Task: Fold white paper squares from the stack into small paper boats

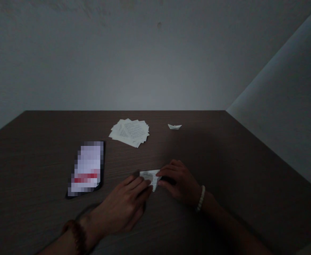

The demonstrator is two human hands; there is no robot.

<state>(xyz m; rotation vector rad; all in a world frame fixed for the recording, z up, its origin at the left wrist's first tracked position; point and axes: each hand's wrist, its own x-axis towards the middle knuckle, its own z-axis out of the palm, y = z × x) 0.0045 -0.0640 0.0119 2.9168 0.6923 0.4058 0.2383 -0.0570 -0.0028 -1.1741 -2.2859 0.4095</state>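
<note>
A small printed piece of paper (pixel 150 174), partly folded with a narrow point toward me, lies on the dark table near its front. My left hand (pixel 128 202), with a brown beaded bracelet at the wrist, has its fingers closed on the paper's left side. On the right side, the fingers of my right hand (pixel 180 182) pinch and press the paper; a pale beaded bracelet circles that wrist. The fingers cover parts of both sides of the paper. Farther back stands a small folded paper boat (pixel 175 126), apart from both hands.
A loose, fanned pile of printed paper sheets (pixel 131 132) lies toward the back of the table (pixel 203 148). To the left rests a phone (pixel 87 168) with a lit, blurred screen. A grey wall (pixel 118 71) meets the table's far edge, and another rises at right.
</note>
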